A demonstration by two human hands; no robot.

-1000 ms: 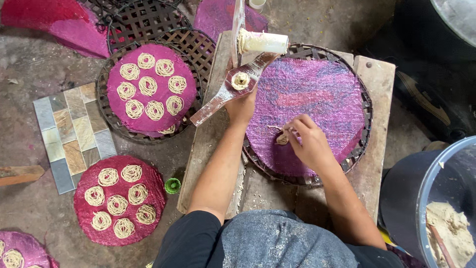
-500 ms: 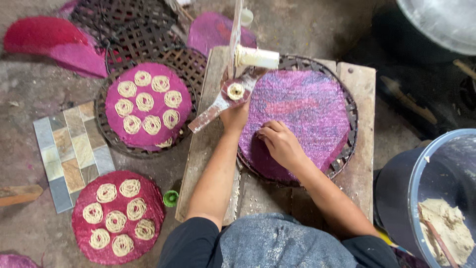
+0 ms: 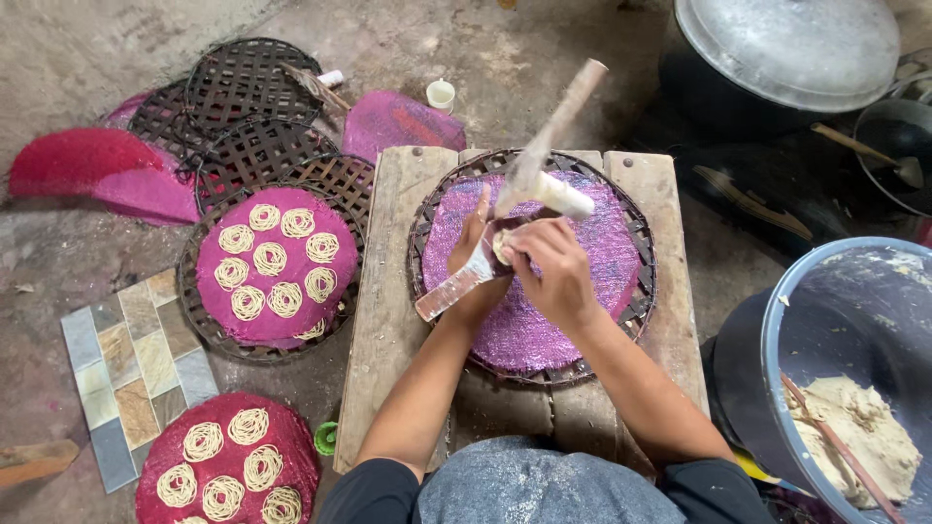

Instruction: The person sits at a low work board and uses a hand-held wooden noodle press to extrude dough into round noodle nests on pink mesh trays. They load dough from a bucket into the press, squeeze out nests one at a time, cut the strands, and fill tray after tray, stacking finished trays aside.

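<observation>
Seen from above, a person sits at a low wooden board on a rough concrete floor. On the board lies a round woven tray covered by a purple mesh mat; this tray is the landmark for everything else.

Over the tray's centre, both hands work a hand-held noodle press, a metal tool with a long wooden lever rising toward the tray's far edge and a flat handle pointing toward its left edge. The left hand is curled around the press body from below, fingers closed on it. The right hand is closed over the press from the near side, fingertips at its mouth, where pale dough shows; how firmly it grips cannot be told.

Left of the tray, a second woven tray holds a pink mat with noodle coils. Nearer and further left, a red mat carries more coils. Empty woven trays are stacked beyond those. Right of the tray, a blue tub holds a mound of dough with a stick in it. Beyond the tray to the right, a large metal lid covers a dark pot.
</observation>
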